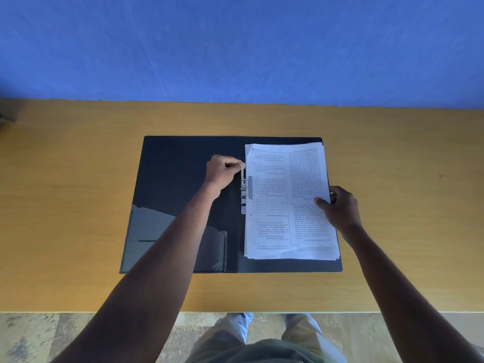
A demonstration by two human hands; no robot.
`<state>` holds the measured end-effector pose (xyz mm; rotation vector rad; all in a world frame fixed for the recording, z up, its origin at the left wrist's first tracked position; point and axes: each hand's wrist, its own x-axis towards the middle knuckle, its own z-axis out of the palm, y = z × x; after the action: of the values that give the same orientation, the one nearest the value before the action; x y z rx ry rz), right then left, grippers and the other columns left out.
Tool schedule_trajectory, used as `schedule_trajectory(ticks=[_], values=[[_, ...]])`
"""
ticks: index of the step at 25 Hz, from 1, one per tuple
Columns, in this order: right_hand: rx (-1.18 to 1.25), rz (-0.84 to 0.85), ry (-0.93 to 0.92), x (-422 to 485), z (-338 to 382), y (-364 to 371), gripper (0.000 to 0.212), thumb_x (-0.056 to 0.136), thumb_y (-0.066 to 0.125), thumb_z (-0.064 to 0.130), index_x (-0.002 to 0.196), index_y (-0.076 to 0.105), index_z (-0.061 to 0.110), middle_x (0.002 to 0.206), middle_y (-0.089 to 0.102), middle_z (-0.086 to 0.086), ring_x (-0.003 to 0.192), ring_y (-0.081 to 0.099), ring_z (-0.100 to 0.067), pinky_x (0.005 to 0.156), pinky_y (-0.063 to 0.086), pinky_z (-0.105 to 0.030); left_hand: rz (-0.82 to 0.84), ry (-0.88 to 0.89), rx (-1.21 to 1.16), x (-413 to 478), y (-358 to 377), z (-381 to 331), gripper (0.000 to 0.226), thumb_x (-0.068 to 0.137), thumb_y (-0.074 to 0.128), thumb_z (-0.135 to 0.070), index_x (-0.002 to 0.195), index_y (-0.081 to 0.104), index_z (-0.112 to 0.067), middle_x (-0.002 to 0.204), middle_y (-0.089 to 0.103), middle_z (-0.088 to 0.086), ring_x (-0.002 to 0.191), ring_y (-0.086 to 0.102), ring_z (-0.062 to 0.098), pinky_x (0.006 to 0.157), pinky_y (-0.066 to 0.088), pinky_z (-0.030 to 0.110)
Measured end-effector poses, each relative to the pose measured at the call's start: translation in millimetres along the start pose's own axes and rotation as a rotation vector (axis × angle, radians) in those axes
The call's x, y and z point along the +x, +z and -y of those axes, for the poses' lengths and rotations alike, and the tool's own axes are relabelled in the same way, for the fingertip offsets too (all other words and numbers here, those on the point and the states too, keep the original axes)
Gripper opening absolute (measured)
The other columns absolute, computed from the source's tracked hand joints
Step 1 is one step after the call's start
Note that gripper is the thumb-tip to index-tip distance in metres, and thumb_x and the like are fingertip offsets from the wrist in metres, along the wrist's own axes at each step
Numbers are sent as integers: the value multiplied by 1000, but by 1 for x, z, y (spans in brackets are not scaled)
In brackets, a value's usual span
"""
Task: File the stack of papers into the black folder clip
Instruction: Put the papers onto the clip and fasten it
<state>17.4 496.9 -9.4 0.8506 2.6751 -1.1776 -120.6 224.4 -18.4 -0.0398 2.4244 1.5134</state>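
Note:
A black folder (pixel 178 179) lies open and flat on the wooden table. A stack of printed white papers (pixel 285 203) rests on its right half, its left edge against the metal clip (pixel 245 195) at the spine. My left hand (pixel 222 171) pinches the clip's raised lever at its upper end. My right hand (pixel 340 208) grips the right edge of the stack, thumb on top of the top sheet.
The wooden table (pixel 78 205) runs wide to both sides, its near edge just in front of my legs. A blue wall (pixel 235 48) stands behind its far edge. A clear pocket (pixel 183 242) covers the lower part of the folder's left half.

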Motion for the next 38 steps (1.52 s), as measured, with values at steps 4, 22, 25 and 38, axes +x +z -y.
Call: schedule_trajectory(ticks=[4,22,25,38], values=[[-289,-195,-206,-8,6,-5,47,89,69,18,130,56,-3,127,59,-23,111,61,-39,90,52,-43,11,3,-36,-3,-1,-3,10,86,72,-8,93,79,-8,94,78,3,75,65,-10,79,50,9],[-650,66,-407,-52,13,48,46,79,81,21,121,65,10,132,56,-10,113,59,-33,78,59,-47,179,-21,-146,-73,-13,-7,3,85,74,-12,86,76,-9,78,70,10,63,59,15,53,49,31],[-652,65,-409,-55,11,49,48,74,84,19,118,67,10,130,58,-12,110,62,-34,75,60,-46,213,-109,-107,-76,-16,-3,14,82,78,-16,88,69,-7,71,63,6,59,56,15,48,44,31],[-625,39,-427,-55,8,51,50,69,88,16,114,69,9,128,62,-15,110,62,-38,74,60,-48,207,-265,499,-77,0,10,46,75,81,-44,58,50,-13,46,54,-1,43,52,18,57,52,32]])
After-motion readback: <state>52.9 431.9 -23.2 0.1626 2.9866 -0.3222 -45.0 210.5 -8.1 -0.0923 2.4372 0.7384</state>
